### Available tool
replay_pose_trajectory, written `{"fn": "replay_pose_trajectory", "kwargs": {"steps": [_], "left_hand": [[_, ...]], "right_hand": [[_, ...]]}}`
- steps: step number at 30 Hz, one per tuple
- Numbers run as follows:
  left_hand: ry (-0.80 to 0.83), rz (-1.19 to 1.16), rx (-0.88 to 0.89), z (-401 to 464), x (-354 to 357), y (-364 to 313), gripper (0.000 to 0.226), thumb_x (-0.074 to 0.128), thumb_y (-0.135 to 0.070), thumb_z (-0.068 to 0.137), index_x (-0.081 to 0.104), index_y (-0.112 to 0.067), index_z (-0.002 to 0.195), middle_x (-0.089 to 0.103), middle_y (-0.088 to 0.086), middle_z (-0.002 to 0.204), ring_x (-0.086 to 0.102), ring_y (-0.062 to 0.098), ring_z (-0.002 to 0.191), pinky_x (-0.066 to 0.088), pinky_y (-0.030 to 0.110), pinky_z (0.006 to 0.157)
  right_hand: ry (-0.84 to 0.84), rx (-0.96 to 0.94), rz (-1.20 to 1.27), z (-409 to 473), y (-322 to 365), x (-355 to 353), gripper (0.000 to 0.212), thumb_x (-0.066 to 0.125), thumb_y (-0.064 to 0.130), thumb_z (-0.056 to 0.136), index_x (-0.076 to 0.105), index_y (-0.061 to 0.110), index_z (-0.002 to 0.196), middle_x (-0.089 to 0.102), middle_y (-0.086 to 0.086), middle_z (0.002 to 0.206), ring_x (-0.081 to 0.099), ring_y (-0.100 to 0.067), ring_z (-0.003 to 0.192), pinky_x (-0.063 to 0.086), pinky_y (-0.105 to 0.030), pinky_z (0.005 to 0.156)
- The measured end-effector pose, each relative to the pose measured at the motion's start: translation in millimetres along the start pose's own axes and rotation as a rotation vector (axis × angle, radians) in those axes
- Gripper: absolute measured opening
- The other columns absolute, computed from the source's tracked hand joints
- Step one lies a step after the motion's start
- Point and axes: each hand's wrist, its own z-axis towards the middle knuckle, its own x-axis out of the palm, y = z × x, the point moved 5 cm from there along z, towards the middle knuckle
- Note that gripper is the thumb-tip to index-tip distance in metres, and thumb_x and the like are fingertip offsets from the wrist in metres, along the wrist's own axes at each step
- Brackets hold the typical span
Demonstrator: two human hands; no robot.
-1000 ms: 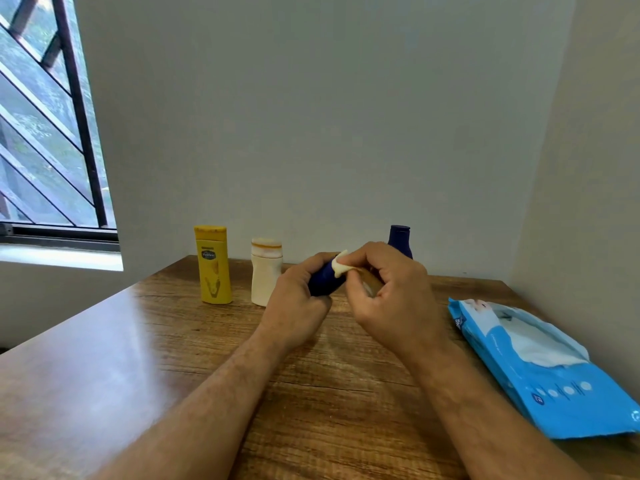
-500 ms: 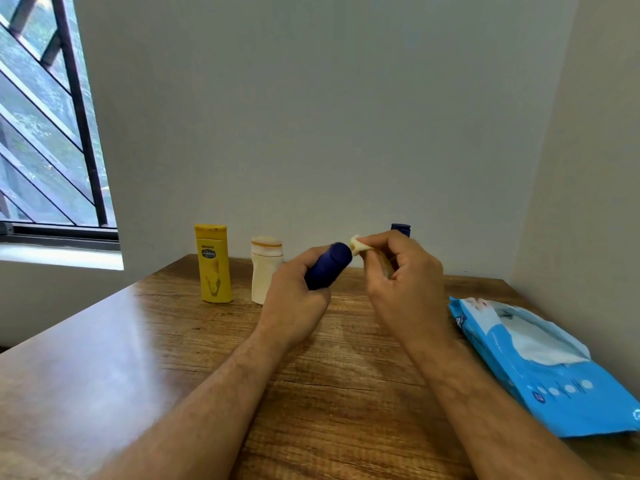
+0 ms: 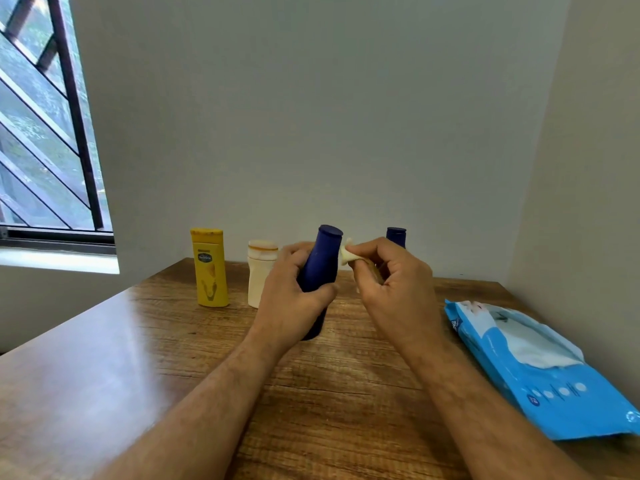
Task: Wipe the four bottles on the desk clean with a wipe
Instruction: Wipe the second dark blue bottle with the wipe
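My left hand (image 3: 291, 299) grips a dark blue bottle (image 3: 320, 261) around its lower body, holding it nearly upright above the desk (image 3: 138, 358) with the cap up. My right hand (image 3: 391, 289) pinches a small crumpled white wipe (image 3: 346, 254) just right of the bottle's neck, close to it. A yellow bottle (image 3: 209, 268) and a cream bottle (image 3: 260, 271) stand at the back left. A second dark blue bottle (image 3: 396, 236) stands behind my right hand, mostly hidden.
A blue pack of wipes (image 3: 540, 368) lies on the desk's right side, its flap open. Walls close off the back and right. A barred window (image 3: 45, 133) is at the left.
My left hand has tilted the dark blue bottle from lying sideways to nearly upright. The wipe in my right hand came off the bottle's cap end and sits beside the neck.
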Motion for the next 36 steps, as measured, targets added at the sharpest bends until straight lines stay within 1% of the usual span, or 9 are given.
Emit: {"fn": "replay_pose_trajectory", "kwargs": {"steps": [3, 7, 10, 14, 19, 24, 27, 32, 36], "left_hand": [[0.126, -0.234, -0.073, -2.9, 4.1, -2.0, 0.041, 0.072, -0.020, 0.070, 0.067, -0.025, 0.110, 0.063, 0.016, 0.103, 0.063, 0.022, 0.087, 0.052, 0.035, 0.081], [0.187, -0.447, -0.154, -4.4, 6.4, 0.4, 0.053, 0.057, -0.013, 0.068, 0.064, -0.024, 0.119, 0.064, 0.003, 0.083, 0.059, 0.018, 0.073, 0.053, 0.030, 0.062], [0.194, -0.573, -0.248, -8.0, 8.5, 4.8, 0.056, 0.050, -0.019, 0.067, 0.048, -0.017, 0.123, 0.060, 0.010, 0.085, 0.056, 0.025, 0.066, 0.049, 0.033, 0.055], [0.299, -0.655, -0.282, -11.5, 11.9, 4.1, 0.060, 0.068, -0.038, 0.071, 0.045, -0.013, 0.121, 0.058, 0.009, 0.078, 0.053, 0.022, 0.055, 0.046, 0.029, 0.048], [0.260, -0.679, -0.294, -7.9, 12.1, 6.8, 0.068, 0.072, -0.029, 0.061, 0.043, -0.015, 0.121, 0.057, 0.008, 0.082, 0.053, 0.018, 0.061, 0.046, 0.030, 0.051], [0.173, -0.177, -0.163, -10.3, 12.0, 5.1, 0.049, 0.059, -0.028, 0.076, 0.035, -0.026, 0.119, 0.052, 0.006, 0.096, 0.054, 0.014, 0.079, 0.049, 0.033, 0.078], [0.129, -0.054, -0.088, -9.3, 14.8, 5.2, 0.047, 0.060, -0.025, 0.088, 0.026, -0.028, 0.120, 0.053, 0.000, 0.100, 0.056, 0.010, 0.087, 0.048, 0.030, 0.088], [0.066, 0.121, -0.052, -5.8, 14.6, 16.4, 0.053, 0.063, -0.021, 0.093, 0.019, -0.029, 0.122, 0.055, 0.001, 0.112, 0.060, 0.013, 0.099, 0.048, 0.026, 0.089], [0.080, 0.320, -0.167, -4.3, 14.9, 28.4, 0.050, 0.064, -0.029, 0.088, 0.024, -0.021, 0.118, 0.056, 0.005, 0.108, 0.058, 0.017, 0.094, 0.049, 0.029, 0.078]], "right_hand": [[0.055, -0.010, -0.049, -1.2, -0.8, 4.8, 0.017, 0.064, 0.018, 0.094, 0.067, 0.031, 0.103, 0.062, 0.027, 0.091, 0.057, 0.010, 0.085, 0.042, -0.003, 0.067], [0.069, 0.031, -0.075, -1.0, -5.7, 6.3, 0.016, 0.063, 0.019, 0.095, 0.068, 0.032, 0.103, 0.061, 0.028, 0.091, 0.056, 0.013, 0.089, 0.043, -0.003, 0.067], [0.068, 0.018, 0.046, -0.9, 0.9, 5.0, 0.018, 0.065, 0.016, 0.094, 0.069, 0.032, 0.102, 0.065, 0.023, 0.088, 0.060, 0.004, 0.079, 0.045, -0.008, 0.063], [0.156, 0.055, 0.114, -2.7, 3.1, 12.3, 0.015, 0.064, 0.020, 0.095, 0.071, 0.033, 0.099, 0.068, 0.013, 0.085, 0.061, -0.006, 0.074, 0.048, -0.013, 0.061], [0.045, 0.090, -0.034, -0.6, -10.3, 3.3, 0.013, 0.065, 0.022, 0.095, 0.069, 0.030, 0.103, 0.064, 0.020, 0.084, 0.061, 0.004, 0.080, 0.046, -0.010, 0.062], [0.061, 0.100, -0.091, -0.3, -17.3, 3.4, 0.013, 0.063, 0.025, 0.095, 0.069, 0.031, 0.105, 0.062, 0.023, 0.084, 0.060, 0.005, 0.081, 0.046, -0.008, 0.062], [0.078, 0.079, -0.113, -1.7, -17.1, 5.3, 0.014, 0.063, 0.025, 0.095, 0.068, 0.031, 0.107, 0.061, 0.024, 0.085, 0.058, 0.009, 0.085, 0.045, -0.005, 0.064], [0.089, 0.087, -0.115, -2.1, -22.0, 5.1, 0.015, 0.063, 0.025, 0.095, 0.068, 0.031, 0.108, 0.061, 0.023, 0.085, 0.058, 0.008, 0.083, 0.044, -0.007, 0.061], [0.069, 0.095, -0.095, -2.0, -24.2, 3.1, 0.014, 0.063, 0.025, 0.095, 0.067, 0.033, 0.106, 0.062, 0.023, 0.087, 0.059, 0.008, 0.086, 0.046, -0.006, 0.062]]}}
